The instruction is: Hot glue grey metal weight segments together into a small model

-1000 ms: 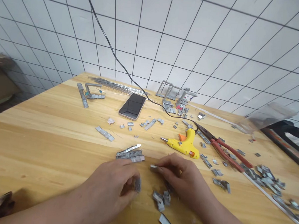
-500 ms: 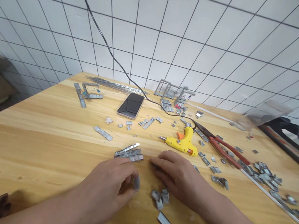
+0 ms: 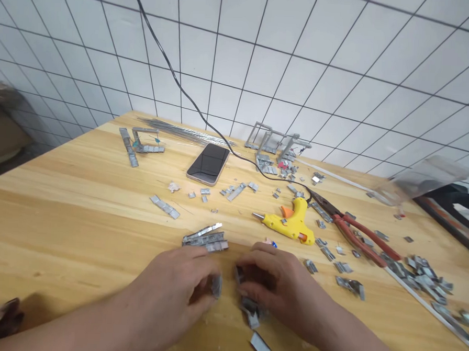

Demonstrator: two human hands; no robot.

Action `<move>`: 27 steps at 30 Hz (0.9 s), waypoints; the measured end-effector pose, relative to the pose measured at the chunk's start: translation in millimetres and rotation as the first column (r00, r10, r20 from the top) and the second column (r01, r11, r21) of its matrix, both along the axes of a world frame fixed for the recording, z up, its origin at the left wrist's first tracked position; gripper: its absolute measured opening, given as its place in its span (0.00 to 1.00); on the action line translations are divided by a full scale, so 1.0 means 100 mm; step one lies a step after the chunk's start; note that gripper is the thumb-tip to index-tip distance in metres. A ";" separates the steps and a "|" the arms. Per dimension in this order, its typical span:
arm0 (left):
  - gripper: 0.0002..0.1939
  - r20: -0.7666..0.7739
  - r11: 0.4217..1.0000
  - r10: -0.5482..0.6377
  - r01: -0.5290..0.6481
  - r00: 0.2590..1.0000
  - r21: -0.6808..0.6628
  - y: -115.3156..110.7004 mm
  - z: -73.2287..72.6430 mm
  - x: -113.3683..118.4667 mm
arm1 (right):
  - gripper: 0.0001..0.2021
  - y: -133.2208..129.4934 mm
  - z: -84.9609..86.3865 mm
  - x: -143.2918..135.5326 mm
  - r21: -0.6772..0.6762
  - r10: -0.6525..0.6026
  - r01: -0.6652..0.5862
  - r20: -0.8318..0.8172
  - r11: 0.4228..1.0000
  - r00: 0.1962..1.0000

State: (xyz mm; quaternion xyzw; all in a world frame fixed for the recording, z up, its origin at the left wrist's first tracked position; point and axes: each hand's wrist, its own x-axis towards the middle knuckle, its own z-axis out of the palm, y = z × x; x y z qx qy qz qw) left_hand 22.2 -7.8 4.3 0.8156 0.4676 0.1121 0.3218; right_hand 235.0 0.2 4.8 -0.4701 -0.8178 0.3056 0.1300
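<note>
Between thumb and fingers, my left hand (image 3: 177,280) holds a small grey metal piece (image 3: 216,286) on edge. My right hand (image 3: 278,280) is curled, its fingertips and thumb pinching another small metal piece (image 3: 239,273), mostly hidden by the fingers. The two hands are apart, with bare wood between them. Bent metal pieces (image 3: 252,315) lie under and below my right hand, and a flat metal plate (image 3: 260,347) is nearer the front. Just beyond my left hand rests a bundle of metal strips (image 3: 206,238).
A yellow glue gun (image 3: 289,223), red-handled pliers (image 3: 362,240) and a phone (image 3: 208,163) lie on the table. Small metal frames (image 3: 277,146) stand by the tiled wall, beside thin metal rods (image 3: 182,131). A pile of metal pieces (image 3: 425,277) is at right; a black cable (image 3: 198,111) crosses behind.
My right hand has drawn back slightly and closed its fingers on a metal piece, now covering part of the loose pieces below. My left hand keeps its piece nearly in place.
</note>
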 end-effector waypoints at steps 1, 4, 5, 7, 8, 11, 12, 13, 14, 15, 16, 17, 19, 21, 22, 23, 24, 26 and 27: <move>0.07 -0.007 1.000 -0.007 0.007 1.000 0.011 0.00 -0.01 0.00 | 0.09 -0.02 0.00 -0.02 0.004 0.004 -0.004 -0.016 1.000 1.000; 0.06 -0.017 0.999 -0.019 0.019 1.000 0.027 -0.02 -0.02 -0.02 | 0.10 -0.07 -0.03 -0.07 0.070 0.015 -0.012 -0.034 0.997 0.999; 0.06 -0.017 0.999 -0.018 0.019 1.000 0.031 -0.02 -0.02 -0.02 | 0.10 -0.08 -0.05 -0.09 0.093 0.012 -0.010 -0.031 0.996 0.999; 0.06 -0.019 0.999 -0.014 0.015 1.000 0.037 -0.02 -0.02 -0.02 | 0.09 -0.11 -0.08 -0.12 0.135 0.007 -0.003 -0.025 0.991 1.000; 0.06 -0.020 0.999 -0.012 0.013 1.000 0.040 -0.02 -0.02 -0.02 | 0.09 -0.12 -0.08 -0.14 0.150 0.010 -0.006 -0.022 0.989 1.000; 0.05 -0.025 0.999 -0.013 0.014 1.000 0.038 -0.02 -0.01 -0.01 | 0.08 -0.14 -0.08 -0.16 0.172 0.034 -0.030 -0.019 0.985 0.999; 0.04 -0.024 0.999 -0.016 0.017 1.000 0.030 -0.02 -0.01 -0.02 | 0.09 -0.14 -0.08 -0.16 0.167 0.039 -0.035 -0.018 0.985 0.999; 0.04 -0.019 1.000 -0.020 0.020 1.000 0.024 -0.02 -0.01 -0.02 | 0.10 -0.15 -0.07 -0.16 0.156 0.042 -0.038 -0.017 0.987 0.999; 0.04 -0.015 1.000 -0.021 0.021 1.000 0.019 -0.02 -0.01 -0.02 | 0.11 -0.15 -0.06 -0.15 0.148 0.039 -0.036 -0.017 0.988 0.999; 0.04 -0.012 1.000 -0.020 0.020 1.000 0.018 -0.03 -0.02 -0.02 | 0.11 -0.15 -0.06 -0.15 0.142 0.038 -0.035 -0.017 0.989 0.999; 0.05 -0.008 1.000 -0.022 0.022 1.000 0.018 -0.03 -0.02 -0.03 | 0.11 -0.15 -0.05 -0.15 0.140 0.038 -0.035 -0.016 0.990 0.999; 0.05 -0.006 1.000 -0.020 0.020 1.000 0.018 -0.03 -0.03 -0.03 | 0.10 -0.15 -0.05 -0.15 0.142 0.039 -0.036 -0.015 0.989 0.999; 0.05 -0.003 1.000 -0.018 0.019 1.000 0.024 -0.03 -0.05 -0.03 | 0.09 -0.15 -0.05 -0.16 0.150 0.042 -0.039 -0.012 0.988 0.999; 0.06 -0.001 0.999 -0.017 0.017 1.000 0.029 -0.02 -0.06 -0.03 | 0.09 -0.15 -0.06 -0.16 0.147 0.041 -0.039 -0.013 0.988 0.999; 0.06 -0.002 0.999 -0.016 0.016 1.000 0.030 -0.02 -0.06 -0.02 | 0.09 -0.15 -0.06 -0.16 0.141 0.040 -0.038 -0.014 0.989 0.999; 0.06 -0.004 0.999 -0.014 0.015 1.000 0.030 -0.02 -0.06 -0.02 | 0.08 -0.15 -0.07 -0.17 0.134 0.040 -0.037 -0.017 0.990 0.999; 0.06 -0.007 0.999 -0.015 0.015 1.000 0.030 -0.02 -0.06 -0.02 | 0.07 -0.15 -0.07 -0.17 0.128 0.041 -0.038 -0.022 0.991 0.999; 0.06 -0.017 0.999 -0.015 0.016 1.000 0.031 -0.02 -0.05 -0.01 | 0.05 -0.15 -0.08 -0.18 0.116 0.045 -0.042 -0.027 0.992 0.999; 0.06 -0.019 0.999 -0.017 0.017 1.000 0.033 -0.02 -0.05 -0.01 | 0.05 -0.15 -0.08 -0.18 0.112 0.048 -0.044 -0.027 0.993 0.999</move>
